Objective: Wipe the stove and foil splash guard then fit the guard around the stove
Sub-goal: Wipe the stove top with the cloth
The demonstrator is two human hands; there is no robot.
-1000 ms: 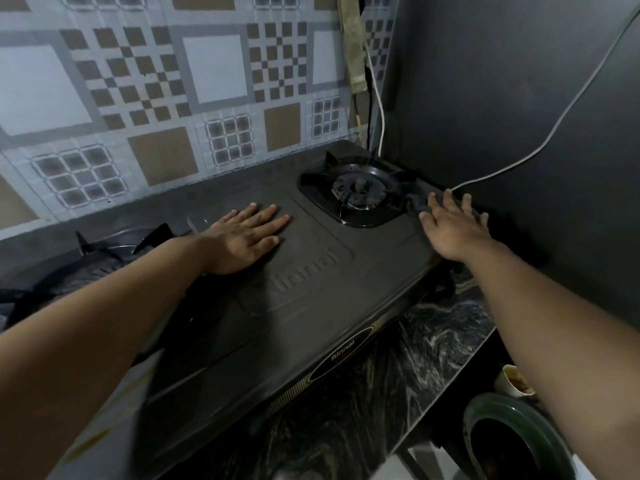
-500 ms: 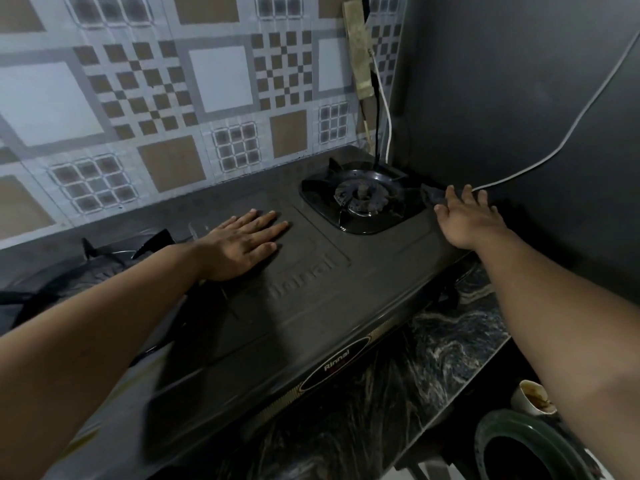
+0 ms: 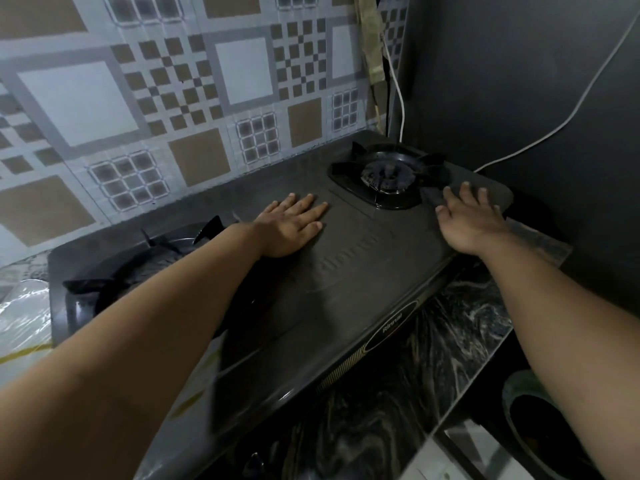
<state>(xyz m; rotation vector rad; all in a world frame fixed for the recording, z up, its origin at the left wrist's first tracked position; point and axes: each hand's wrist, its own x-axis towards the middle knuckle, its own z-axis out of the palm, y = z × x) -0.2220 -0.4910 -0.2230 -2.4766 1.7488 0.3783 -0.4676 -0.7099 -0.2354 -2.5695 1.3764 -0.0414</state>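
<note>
The right hand (image 3: pixel 471 221) has come back from the stove's far right edge, where it reached half a second ago, and now lies flat on the top plate beside the right burner (image 3: pixel 387 176), fingers spread and straight, gripping nothing. The left hand (image 3: pixel 290 227) has stayed put, palm down and fingers extended on the middle of the black two-burner stove (image 3: pixel 346 282), also holding nothing.

Beyond the left hand's fingertips the patterned foil splash guard (image 3: pixel 145 109) stands upright along the stove's back edge, its squares of white, brown and grey running the full width. To the left of the left forearm sits the second burner (image 3: pixel 166 251), partly hidden by that arm, and past it a crinkled sheet of clear plastic (image 3: pixel 20 306) lies on the counter.

Just right of the right hand rises a dark wall (image 3: pixel 519 81), close against the stove's end. A white cable (image 3: pixel 561 123) trails down that wall toward the corner behind the right burner, where a second white cord (image 3: pixel 400 102) hangs. Under the right forearm the marbled black counter (image 3: pixel 433 368) shows in front of the stove, and lower still a green-rimmed bin (image 3: pixel 519 403).
</note>
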